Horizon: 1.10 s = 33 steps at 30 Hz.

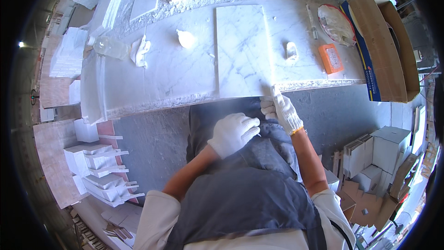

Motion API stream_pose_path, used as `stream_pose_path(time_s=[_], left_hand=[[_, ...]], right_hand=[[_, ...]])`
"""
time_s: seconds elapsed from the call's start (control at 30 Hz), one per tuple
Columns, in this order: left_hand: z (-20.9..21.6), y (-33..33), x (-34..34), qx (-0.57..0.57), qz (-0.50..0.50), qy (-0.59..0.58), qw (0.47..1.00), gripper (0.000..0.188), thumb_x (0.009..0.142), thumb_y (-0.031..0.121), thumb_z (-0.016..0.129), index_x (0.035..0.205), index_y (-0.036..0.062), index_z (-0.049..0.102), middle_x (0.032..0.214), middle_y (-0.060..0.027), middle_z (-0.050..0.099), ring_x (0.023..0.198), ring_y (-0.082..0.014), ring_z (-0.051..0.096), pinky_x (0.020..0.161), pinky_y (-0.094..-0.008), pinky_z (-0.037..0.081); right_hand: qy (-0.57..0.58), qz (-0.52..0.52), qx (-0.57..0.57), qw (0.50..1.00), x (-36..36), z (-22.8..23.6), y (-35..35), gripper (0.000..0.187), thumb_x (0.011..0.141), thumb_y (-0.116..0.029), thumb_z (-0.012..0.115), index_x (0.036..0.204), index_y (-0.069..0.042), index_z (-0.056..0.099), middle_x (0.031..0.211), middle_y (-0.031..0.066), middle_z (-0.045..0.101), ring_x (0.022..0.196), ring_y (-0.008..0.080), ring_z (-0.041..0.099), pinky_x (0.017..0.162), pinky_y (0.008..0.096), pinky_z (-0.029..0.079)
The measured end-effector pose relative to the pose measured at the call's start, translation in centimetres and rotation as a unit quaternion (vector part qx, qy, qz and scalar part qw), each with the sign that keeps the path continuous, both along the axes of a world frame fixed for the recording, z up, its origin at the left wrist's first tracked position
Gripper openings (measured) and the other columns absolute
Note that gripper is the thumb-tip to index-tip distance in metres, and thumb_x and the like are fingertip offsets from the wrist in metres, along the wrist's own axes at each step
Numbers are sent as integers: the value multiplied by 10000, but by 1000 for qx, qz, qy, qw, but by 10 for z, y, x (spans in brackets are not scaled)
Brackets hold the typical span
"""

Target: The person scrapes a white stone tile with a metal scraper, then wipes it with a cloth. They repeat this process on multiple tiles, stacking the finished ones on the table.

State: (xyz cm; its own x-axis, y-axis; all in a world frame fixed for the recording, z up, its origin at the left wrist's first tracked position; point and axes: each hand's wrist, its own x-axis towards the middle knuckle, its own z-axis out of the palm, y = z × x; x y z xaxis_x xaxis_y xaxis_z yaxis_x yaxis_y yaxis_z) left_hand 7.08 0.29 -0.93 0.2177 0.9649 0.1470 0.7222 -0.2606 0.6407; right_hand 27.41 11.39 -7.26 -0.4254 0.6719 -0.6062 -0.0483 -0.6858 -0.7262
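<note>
A white marble tile (243, 48) with grey veins lies on the stone-topped bench, its near end at the front edge. My right hand (284, 111), in a white knit glove with a yellow cuff, is at the tile's near right corner. One finger stretches up along the tile's side and the others curl in; whatever they hold is hidden. My left hand (235, 134), in a white glove, hovers over my lap, apart from the tile. Its fingers are closed, and a small pale tip shows by them, too small to name.
On the bench top (166, 78) are a clear plastic bottle (110, 47), crumpled white cloth (139, 52), a white lump (186, 39), an orange block (330, 59) and a round bag (336, 24). A cardboard box (381, 46) stands right. Stacked pale pieces (99, 166) are lower left, cartons (381, 153) lower right.
</note>
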Motion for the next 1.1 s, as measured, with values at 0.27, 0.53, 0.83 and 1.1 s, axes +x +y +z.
stream_pose_path(time_s=[0.27,0.53,0.83,1.1], left_hand=[[-8,-18,9,-30,13,6,999,235,967,342,710,1084,148,774,966,-56,750,875,-295,716,759,-427,577],[-1,-29,-6,-61,55,18,996,232,1003,318,651,1102,143,768,1022,-54,762,961,-296,717,840,-422,570],[-4,-45,-42,-227,266,-88,933,400,1056,402,573,1160,60,752,1146,-129,763,1095,-305,717,975,-377,522],[-6,-30,-48,-247,337,-252,873,368,1067,332,585,1227,22,703,1155,-129,744,1082,-245,695,998,-352,501]], right_hand=[[-13,-35,39,999,-18,13,-1,466,1042,-527,662,883,-89,647,693,-80,462,560,37,399,484,221,307],[22,-74,31,997,-17,11,-34,456,1057,-475,657,934,-36,658,678,-54,481,534,48,402,466,228,310],[-20,-12,59,998,31,-2,-51,700,1096,-610,474,1379,13,625,872,119,737,760,184,729,676,303,612],[-149,160,449,866,35,-52,-25,849,915,-230,846,1577,46,393,1530,241,556,1297,323,650,1080,424,538]])
